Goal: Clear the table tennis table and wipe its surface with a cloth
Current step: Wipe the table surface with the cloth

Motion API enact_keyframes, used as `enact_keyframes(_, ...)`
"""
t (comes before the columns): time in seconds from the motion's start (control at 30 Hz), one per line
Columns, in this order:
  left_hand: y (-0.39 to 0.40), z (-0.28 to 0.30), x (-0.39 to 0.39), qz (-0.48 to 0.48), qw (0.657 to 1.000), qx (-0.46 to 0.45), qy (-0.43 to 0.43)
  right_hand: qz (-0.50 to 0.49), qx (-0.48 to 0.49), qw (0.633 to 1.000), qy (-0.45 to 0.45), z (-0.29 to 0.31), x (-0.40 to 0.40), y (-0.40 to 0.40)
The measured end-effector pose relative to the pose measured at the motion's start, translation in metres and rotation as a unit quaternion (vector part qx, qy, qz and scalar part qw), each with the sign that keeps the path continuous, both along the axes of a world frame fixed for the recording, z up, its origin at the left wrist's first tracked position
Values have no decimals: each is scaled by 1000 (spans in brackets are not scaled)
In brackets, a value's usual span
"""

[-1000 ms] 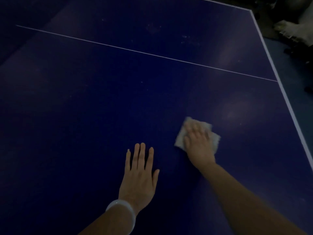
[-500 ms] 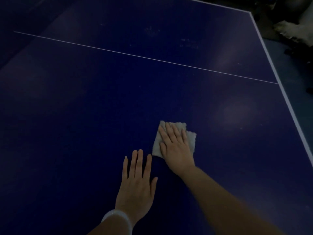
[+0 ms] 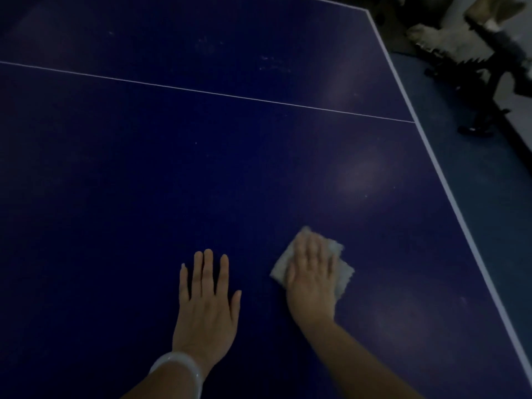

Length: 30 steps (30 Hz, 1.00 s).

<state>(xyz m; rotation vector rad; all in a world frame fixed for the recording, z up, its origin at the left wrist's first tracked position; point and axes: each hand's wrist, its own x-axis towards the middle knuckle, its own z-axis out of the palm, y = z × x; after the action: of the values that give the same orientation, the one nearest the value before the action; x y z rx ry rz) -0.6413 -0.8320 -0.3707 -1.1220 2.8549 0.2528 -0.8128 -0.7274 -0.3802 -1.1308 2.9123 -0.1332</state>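
A dark blue table tennis table (image 3: 201,174) fills the view, with a thin white centre line across it and a white border along its right edge. My right hand (image 3: 312,279) presses flat, fingers straight, on a small pale folded cloth (image 3: 344,270) on the table near me; the hand is motion-blurred. My left hand (image 3: 205,308) lies flat on the bare surface to the left of the cloth, fingers spread, with a white bangle at the wrist. Faint smudges show on the far half.
Beyond the table's right edge lies a blue-grey floor (image 3: 472,180). At the far right stands a dark metal frame (image 3: 486,110) with pale, fluffy stuff (image 3: 449,38) on it. The room is dim.
My right hand slid the cloth left toward my left hand, then back to the right and a little nearer. My left hand stayed planted.
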Motion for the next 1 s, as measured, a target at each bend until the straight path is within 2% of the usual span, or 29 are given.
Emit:
enact_keyframes(0.07,0,1,0,5,1000,0,-4,138,7,990,-12,-1,9,19)
enact_keyframes(0.1,0,2,-1,8,1000,0,-5,167,23,986,1,0,-1,32)
enact_keyframes(0.13,1,2,-1,10,1000,-3,-7,153,37,987,23,2,-14,46)
enact_keyframes(0.17,1,2,-1,10,1000,-6,-9,84,44,995,35,3,-28,60)
enact_keyframes(0.2,1,1,-1,10,1000,-8,-12,-40,36,999,9,5,-41,72)
enact_keyframes(0.27,2,0,-1,10,1000,-10,-14,-276,-20,959,-60,10,-47,81)
enact_keyframes(0.3,2,0,-1,9,1000,-12,-14,-318,-30,944,-76,15,-38,75)
enact_keyframes(0.37,1,-1,-1,6,1000,-14,-14,-251,-23,967,-41,12,-2,64)
enact_keyframes(0.43,1,-3,-1,7,1000,-17,-10,-105,-1,994,-26,8,40,59)
enact_keyframes(0.5,1,-3,-2,7,1000,-16,-2,34,7,999,-42,3,69,72)
enact_keyframes(0.57,2,-1,-2,7,1000,-17,-1,84,11,995,-56,2,65,94)
enact_keyframes(0.63,2,0,-1,6,1000,-18,-3,24,18,999,-44,2,43,117)
enact_keyframes(0.7,2,3,-2,11,1000,-10,7,-118,9,992,-53,4,18,132)
enact_keyframes(0.77,1,6,-7,35,999,14,24,-198,2,977,-72,5,6,135)
enact_keyframes(0.87,14,15,-27,46,996,51,65,-201,5,976,-83,6,6,132)
enact_keyframes(1.0,60,23,-71,-44,991,64,113,-133,16,988,-72,10,15,140)
